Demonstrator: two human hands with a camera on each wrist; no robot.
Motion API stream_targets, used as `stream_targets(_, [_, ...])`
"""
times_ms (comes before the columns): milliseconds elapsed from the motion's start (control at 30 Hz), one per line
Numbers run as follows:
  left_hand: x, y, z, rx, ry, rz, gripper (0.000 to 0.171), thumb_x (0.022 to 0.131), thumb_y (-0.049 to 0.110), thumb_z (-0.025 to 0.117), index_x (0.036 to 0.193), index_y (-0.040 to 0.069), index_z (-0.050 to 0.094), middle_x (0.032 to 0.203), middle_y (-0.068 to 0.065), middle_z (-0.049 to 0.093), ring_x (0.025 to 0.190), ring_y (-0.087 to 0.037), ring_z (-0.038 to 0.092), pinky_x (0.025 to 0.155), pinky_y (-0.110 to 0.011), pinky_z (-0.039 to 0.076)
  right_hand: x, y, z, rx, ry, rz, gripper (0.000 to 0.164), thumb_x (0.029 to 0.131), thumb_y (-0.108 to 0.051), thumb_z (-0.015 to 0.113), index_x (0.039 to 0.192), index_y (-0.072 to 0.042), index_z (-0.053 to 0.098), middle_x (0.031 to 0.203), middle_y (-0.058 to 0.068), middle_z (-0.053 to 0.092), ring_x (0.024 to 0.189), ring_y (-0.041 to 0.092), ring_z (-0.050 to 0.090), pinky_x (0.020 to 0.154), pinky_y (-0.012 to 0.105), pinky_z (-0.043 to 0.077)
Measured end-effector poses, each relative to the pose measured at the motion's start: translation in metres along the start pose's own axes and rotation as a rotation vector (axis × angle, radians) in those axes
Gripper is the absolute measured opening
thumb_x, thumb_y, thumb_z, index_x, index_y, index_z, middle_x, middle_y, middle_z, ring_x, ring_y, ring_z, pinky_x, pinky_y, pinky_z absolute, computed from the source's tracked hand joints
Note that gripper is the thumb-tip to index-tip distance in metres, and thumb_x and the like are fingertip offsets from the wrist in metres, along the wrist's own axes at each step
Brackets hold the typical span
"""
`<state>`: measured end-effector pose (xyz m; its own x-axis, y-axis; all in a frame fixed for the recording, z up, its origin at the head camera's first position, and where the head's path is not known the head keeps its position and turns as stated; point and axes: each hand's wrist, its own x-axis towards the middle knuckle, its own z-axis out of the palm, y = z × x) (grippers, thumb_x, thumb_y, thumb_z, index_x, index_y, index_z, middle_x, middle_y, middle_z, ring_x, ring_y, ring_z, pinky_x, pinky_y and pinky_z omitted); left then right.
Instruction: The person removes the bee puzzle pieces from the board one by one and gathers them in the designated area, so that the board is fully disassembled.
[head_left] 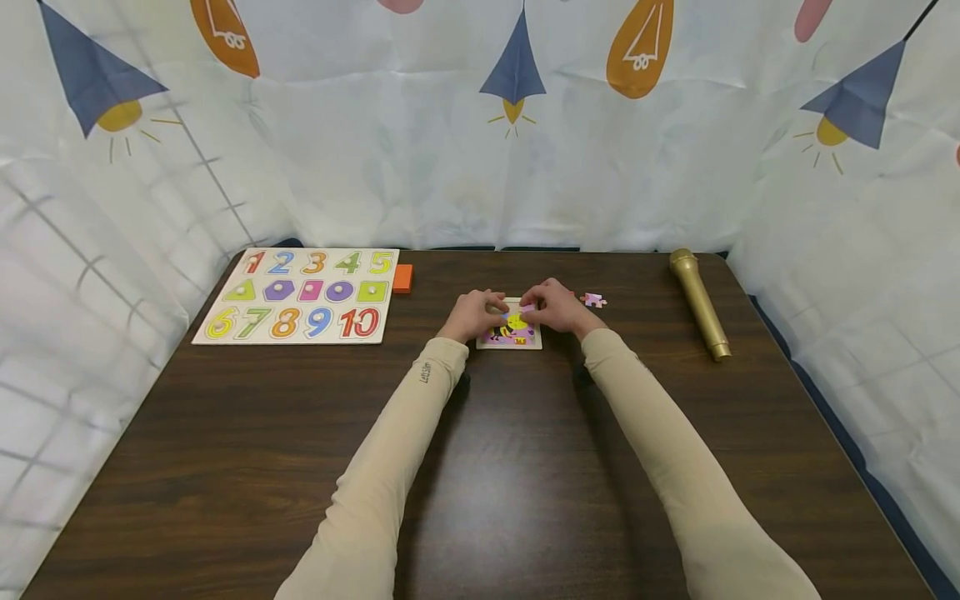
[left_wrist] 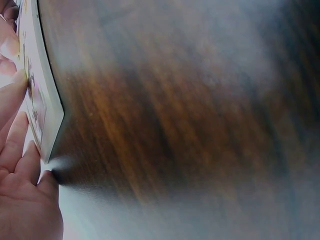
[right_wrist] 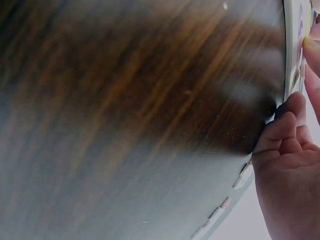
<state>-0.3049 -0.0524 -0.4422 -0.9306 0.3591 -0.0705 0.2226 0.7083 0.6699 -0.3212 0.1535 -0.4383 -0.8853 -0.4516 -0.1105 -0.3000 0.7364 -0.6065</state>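
Note:
A small square jigsaw puzzle board (head_left: 512, 347) with a pale frame and a pink and yellow picture lies on the table between both hands. My left hand (head_left: 474, 315) holds the board at its left side, thumb and fingers at the frame. From the right, my right hand (head_left: 557, 307) reaches over the board and pinches a pink puzzle piece (head_left: 528, 309) against the picture's upper right. The fingers partly hide that piece. In the left wrist view the board's frame (left_wrist: 47, 100) runs beside the fingers. Loose pink puzzle pieces (head_left: 594, 300) lie beyond the right hand.
At the left of the dark wooden table (head_left: 495, 483) lies a white number and shape board (head_left: 296, 337), with an orange block (head_left: 402, 278) at its right edge. A gold microphone (head_left: 701, 304) lies at the right. A patterned white curtain (head_left: 420, 167) hangs behind the table.

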Motion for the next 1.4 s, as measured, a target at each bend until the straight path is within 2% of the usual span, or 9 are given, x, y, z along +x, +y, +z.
stream_targets(400, [0.0007, -0.0009, 0.0004, -0.009, 0.003, -0.003, 0.025, 0.091, 0.015, 0.070, 0.115, 0.008, 0.073, 0.141, 0.000, 0.054, 0.143, -0.021, 0.033, 0.116, -0.038, 0.027, 0.0025, 0.0009, -0.0008, -0.014, 0.027, 0.090, 0.028, 0.093, -0.025, 0.069, 0.114, -0.007, 0.066, 0.113, 0.013, 0.043, 0.103, 0.028, 0.044, 0.089, 0.040, 0.042])
stream_targets(833, [0.0008, -0.0010, 0.0001, -0.022, 0.000, -0.014, 0.025, 0.091, 0.016, 0.070, 0.115, 0.008, 0.073, 0.141, 0.001, 0.055, 0.143, -0.020, 0.033, 0.116, -0.037, 0.026, 0.0039, 0.0049, -0.0006, -0.056, 0.056, 0.048, 0.025, 0.094, -0.021, 0.067, 0.114, -0.006, 0.066, 0.117, 0.014, 0.050, 0.107, 0.028, 0.045, 0.098, 0.043, 0.041])
stream_targets(967, [0.0014, -0.0021, 0.0009, -0.027, 0.002, -0.008, 0.026, 0.091, 0.016, 0.070, 0.115, 0.008, 0.073, 0.141, 0.001, 0.055, 0.142, -0.020, 0.033, 0.116, -0.037, 0.027, 0.0029, 0.0064, -0.0005, -0.058, 0.069, 0.034, 0.025, 0.094, -0.021, 0.066, 0.115, -0.006, 0.067, 0.118, 0.014, 0.052, 0.108, 0.029, 0.046, 0.098, 0.044, 0.041])
stream_targets(1200, [0.0015, -0.0008, 0.0005, -0.024, 0.000, -0.019, 0.025, 0.091, 0.016, 0.070, 0.115, 0.009, 0.073, 0.141, 0.001, 0.055, 0.142, -0.020, 0.034, 0.116, -0.038, 0.026, 0.0007, 0.0095, -0.0021, -0.011, 0.062, 0.057, 0.029, 0.093, -0.023, 0.069, 0.119, -0.010, 0.069, 0.126, 0.013, 0.051, 0.111, 0.029, 0.048, 0.100, 0.044, 0.044])
stream_targets(1400, [0.0006, 0.0001, -0.0003, -0.026, 0.000, -0.023, 0.026, 0.091, 0.016, 0.070, 0.115, 0.009, 0.073, 0.141, 0.002, 0.054, 0.142, -0.020, 0.033, 0.116, -0.038, 0.025, 0.0008, 0.0094, -0.0026, -0.031, 0.075, 0.026, 0.028, 0.093, -0.021, 0.069, 0.118, -0.008, 0.070, 0.124, 0.014, 0.054, 0.106, 0.029, 0.052, 0.097, 0.043, 0.046])
